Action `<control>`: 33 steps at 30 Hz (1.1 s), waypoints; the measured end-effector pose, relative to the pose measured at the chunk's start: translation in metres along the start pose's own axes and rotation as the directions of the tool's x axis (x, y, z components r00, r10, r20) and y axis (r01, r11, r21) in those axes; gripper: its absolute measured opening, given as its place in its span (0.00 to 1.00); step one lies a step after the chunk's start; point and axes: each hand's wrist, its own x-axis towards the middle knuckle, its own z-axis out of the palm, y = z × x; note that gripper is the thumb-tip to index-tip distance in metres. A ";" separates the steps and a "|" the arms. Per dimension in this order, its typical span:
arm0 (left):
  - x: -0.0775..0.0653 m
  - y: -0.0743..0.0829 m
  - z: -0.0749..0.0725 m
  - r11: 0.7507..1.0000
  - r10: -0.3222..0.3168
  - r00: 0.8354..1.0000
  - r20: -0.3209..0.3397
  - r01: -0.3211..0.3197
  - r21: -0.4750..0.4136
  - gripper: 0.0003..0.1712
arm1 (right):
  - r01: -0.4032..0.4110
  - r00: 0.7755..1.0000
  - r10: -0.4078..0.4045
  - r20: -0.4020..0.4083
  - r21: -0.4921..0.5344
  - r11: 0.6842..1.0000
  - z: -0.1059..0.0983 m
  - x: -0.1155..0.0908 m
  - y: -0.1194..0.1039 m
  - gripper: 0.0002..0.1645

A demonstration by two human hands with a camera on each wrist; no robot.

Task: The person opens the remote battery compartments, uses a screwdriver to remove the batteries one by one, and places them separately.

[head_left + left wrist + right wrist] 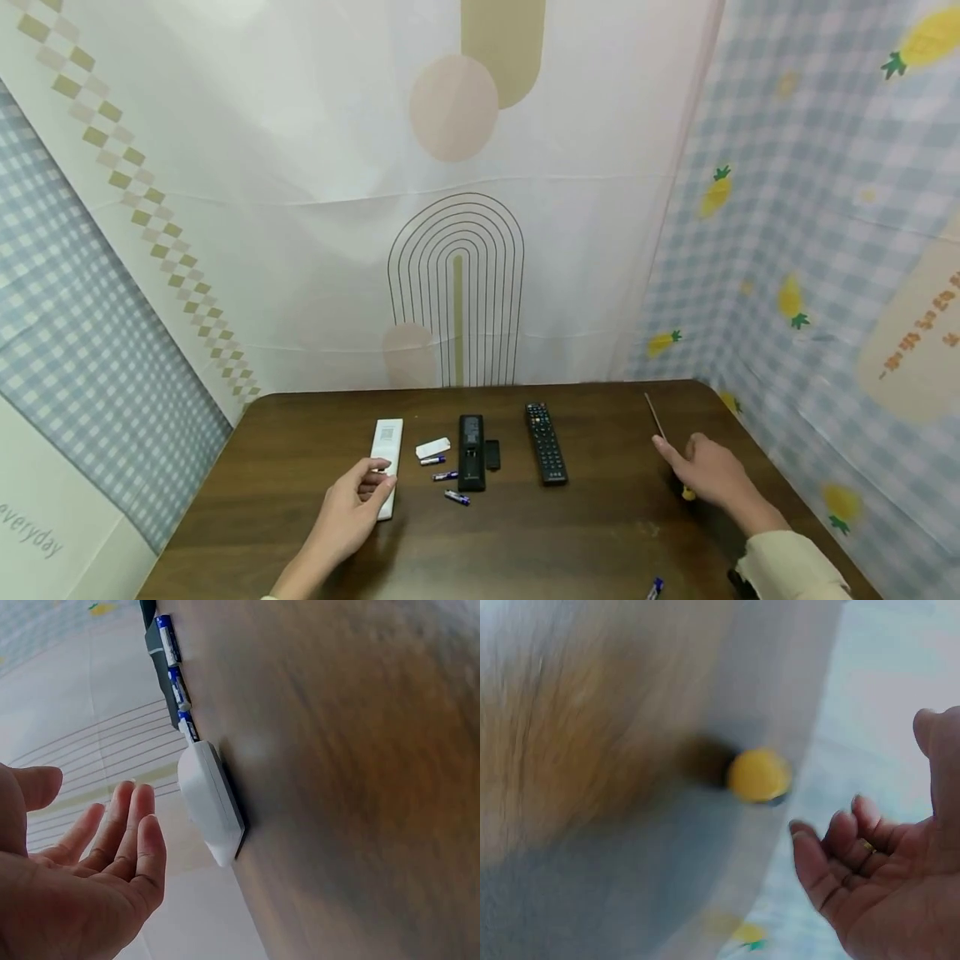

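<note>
My left hand point(348, 504) hovers at the white remote point(387, 442), with its fingers loosely bent. The left wrist view shows a gap between those fingers point(146, 847) and the white remote point(206, 799), which lies on the table. On the right, my right hand point(716, 473) is over a screwdriver point(654, 415) with a thin metal shaft and a yellow handle, partly hidden in the head view. In the right wrist view the yellow handle end point(759, 775) rests on the tabletop, blurred, and the relaxed fingers are apart from it.
A black remote point(471, 467) lies with its battery bay uncovered, beside a black cover point(492, 454). Another black remote point(547, 446) shows its buttons. A white cover point(432, 448) and several batteries point(457, 497) lie between the remotes. One battery point(656, 588) is at the front edge.
</note>
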 end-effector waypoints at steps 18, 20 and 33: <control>-0.003 0.007 0.004 0.999 0.005 1.000 0.011 -0.005 -0.053 0.14 | 0.313 0.925 -0.315 -0.213 -0.045 0.949 0.031 -0.098 -0.093 0.28; -0.002 0.010 0.007 0.995 -0.002 1.000 0.025 0.005 -0.097 0.14 | 0.316 0.925 -0.317 -0.211 -0.041 0.948 0.033 -0.099 -0.093 0.29; 0.013 0.050 0.052 0.975 0.108 0.981 0.159 -0.073 -0.209 0.15 | 0.328 0.923 -0.330 -0.195 -0.048 0.944 0.037 -0.102 -0.099 0.30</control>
